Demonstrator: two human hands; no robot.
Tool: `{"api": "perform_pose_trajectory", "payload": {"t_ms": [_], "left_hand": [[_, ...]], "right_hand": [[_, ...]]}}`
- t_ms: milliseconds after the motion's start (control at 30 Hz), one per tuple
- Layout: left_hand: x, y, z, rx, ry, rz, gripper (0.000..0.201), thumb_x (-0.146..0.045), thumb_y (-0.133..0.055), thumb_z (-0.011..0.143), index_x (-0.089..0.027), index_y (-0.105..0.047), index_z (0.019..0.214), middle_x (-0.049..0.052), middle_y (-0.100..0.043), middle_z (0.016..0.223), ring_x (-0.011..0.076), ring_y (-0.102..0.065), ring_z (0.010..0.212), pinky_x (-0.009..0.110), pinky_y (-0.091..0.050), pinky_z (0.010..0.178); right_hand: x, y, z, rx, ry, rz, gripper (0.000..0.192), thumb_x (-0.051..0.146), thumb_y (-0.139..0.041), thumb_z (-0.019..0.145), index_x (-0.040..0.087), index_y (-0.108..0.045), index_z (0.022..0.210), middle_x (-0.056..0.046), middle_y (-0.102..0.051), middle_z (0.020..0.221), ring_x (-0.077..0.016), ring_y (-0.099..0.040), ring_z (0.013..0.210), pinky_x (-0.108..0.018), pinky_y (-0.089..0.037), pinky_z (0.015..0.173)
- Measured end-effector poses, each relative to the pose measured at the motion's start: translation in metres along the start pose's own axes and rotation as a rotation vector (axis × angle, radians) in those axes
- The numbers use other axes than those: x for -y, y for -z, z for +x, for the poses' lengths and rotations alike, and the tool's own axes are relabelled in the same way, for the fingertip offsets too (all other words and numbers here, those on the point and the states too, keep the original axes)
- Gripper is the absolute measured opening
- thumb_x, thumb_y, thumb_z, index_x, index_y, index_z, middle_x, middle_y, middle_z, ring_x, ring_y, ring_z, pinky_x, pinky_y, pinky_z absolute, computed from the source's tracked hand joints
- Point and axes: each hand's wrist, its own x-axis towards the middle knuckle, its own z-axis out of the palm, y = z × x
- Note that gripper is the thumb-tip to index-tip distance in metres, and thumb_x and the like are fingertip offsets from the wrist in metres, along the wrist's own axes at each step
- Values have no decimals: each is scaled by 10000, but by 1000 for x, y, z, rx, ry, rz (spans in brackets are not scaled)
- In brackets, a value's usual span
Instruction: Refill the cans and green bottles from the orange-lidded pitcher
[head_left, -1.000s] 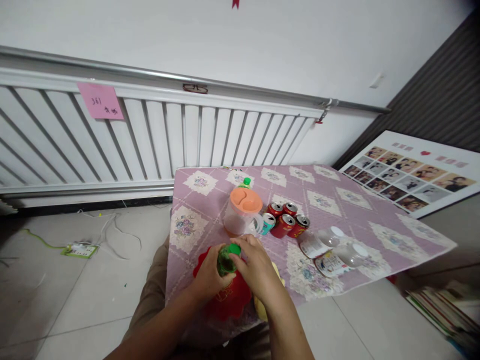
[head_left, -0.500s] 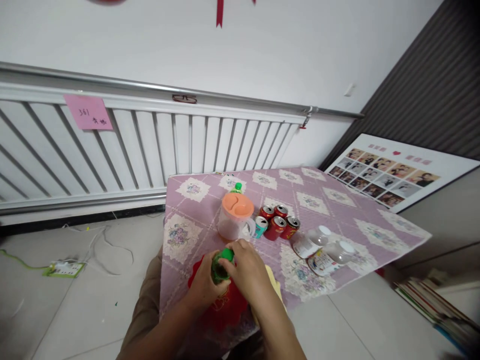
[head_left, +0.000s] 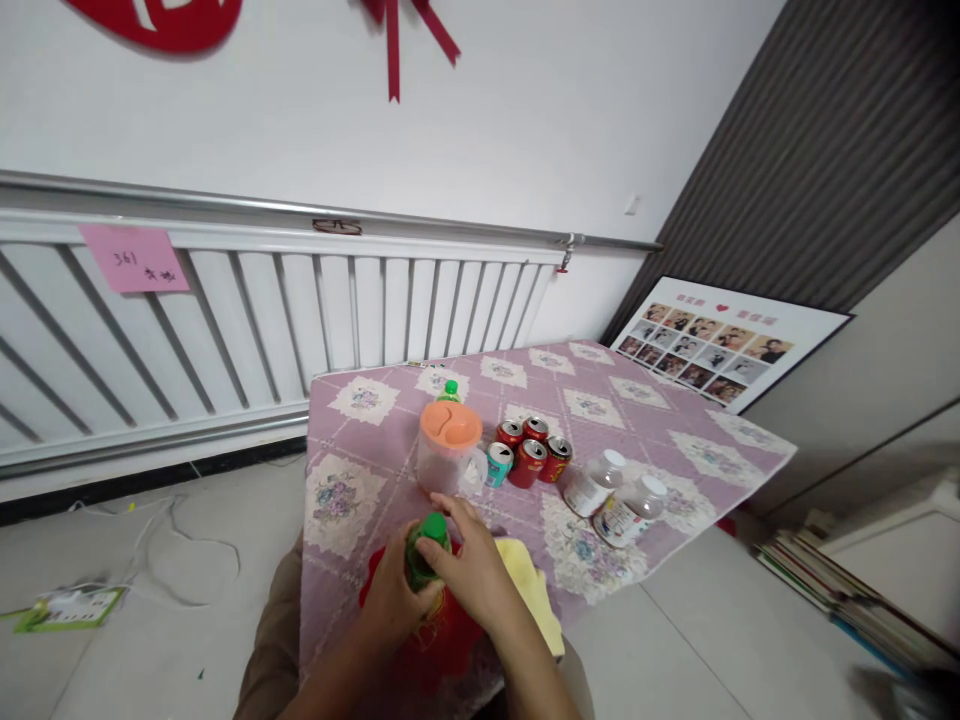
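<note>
My left hand (head_left: pixel 394 600) is wrapped around the body of a small green bottle (head_left: pixel 418 565) held over a red cloth (head_left: pixel 442 640) at the near edge of the table (head_left: pixel 637 420). My right hand (head_left: pixel 469 570) has its fingers closed on the bottle's green cap (head_left: pixel 433 526). A yellow cloth (head_left: pixel 529 590) lies just right of my right hand. Behind the hands stands a clear jug with an orange lid (head_left: pixel 450 450).
Several drink cans (head_left: pixel 529 455) stand right of the jug, with a second green-capped bottle (head_left: pixel 449 390) behind it. Two clear jars with white lids (head_left: pixel 615 495) lie on their sides. A white radiator (head_left: pixel 300 310) lines the wall. A photo board (head_left: pixel 712 340) leans at right; books (head_left: pixel 832 580) lie on the floor.
The view has tilted up and turned right, so everything sits lower and further left. Both hands stay on the green bottle, the right hand still on its cap.
</note>
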Motion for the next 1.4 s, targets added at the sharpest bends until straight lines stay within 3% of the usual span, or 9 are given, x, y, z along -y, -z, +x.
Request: {"api": "perform_pose_trajectory", "payload": {"t_ms": [167,333,533,733,867,1000,1167,1300,1400], "left_hand": [[7,-1,-1,17,21,2,669,-221,-694,700,-216,-481,1335,125,-642,1302,284,-644,1205,503,-531,1043],[8,-1,-1,14,19,16,658,-223,-677,701,-204,-488,1330,127,-649,1300,288,-656,1194,496,-541,1035],[-3,1,1,10,-31,-15,607,-213,-663,707,-213,-525,1298,105,-676,1247,267,-677,1140,452,-568,985],[-8,5,3,38,23,-17,619,-197,-710,684,-221,-526,1274,96,-696,1188,270,-691,1090,458,-567,960],[-15,9,4,76,32,-40,648,-156,-700,690,-226,-509,1305,95,-677,1230,263,-667,1143,450,-547,993],[-15,8,3,61,18,-35,642,-167,-701,713,-219,-486,1315,115,-643,1284,265,-637,1193,468,-518,1036],[-8,6,1,23,-4,-8,666,-181,-696,711,-212,-463,1334,123,-630,1293,274,-628,1201,496,-506,1047],[-11,8,2,15,4,5,677,-183,-718,695,-212,-489,1331,111,-641,1280,273,-631,1189,477,-508,1042],[-16,9,3,22,25,-3,669,-177,-733,687,-222,-509,1316,97,-647,1275,267,-629,1194,461,-504,1048]], "right_hand": [[-12,-1,1,19,48,160,347,243,-578,853,236,-702,1177,-74,-682,1256,-227,-594,1228,-396,-416,1092],[-18,-9,3,-70,-20,208,251,274,-659,777,239,-728,1015,-53,-713,1096,-227,-649,1071,-367,-481,973],[-12,-16,3,-146,-152,165,215,305,-726,692,232,-652,880,-16,-705,918,-214,-647,895,-329,-505,804],[-12,-25,5,-181,-203,153,260,327,-745,667,244,-564,835,28,-657,790,-182,-614,746,-312,-504,715],[-13,-23,2,-139,-202,201,475,352,-764,666,233,-603,1097,-51,-720,1081,-240,-669,1000,-387,-524,892],[-15,-14,-4,-29,-108,273,661,417,-711,755,242,-549,1371,-113,-588,1444,-274,-519,1358,-462,-388,1134],[-21,-7,-12,22,-49,270,580,469,-669,807,238,-631,1337,-111,-590,1445,-273,-493,1391,-464,-338,1189],[-28,-5,-20,-35,-46,259,507,442,-673,820,250,-663,1290,-103,-630,1391,-269,-542,1341,-466,-377,1167],[-33,-3,-21,-111,-58,268,358,474,-644,854,243,-720,1115,-103,-673,1319,-274,-598,1265,-459,-439,1114]]}}
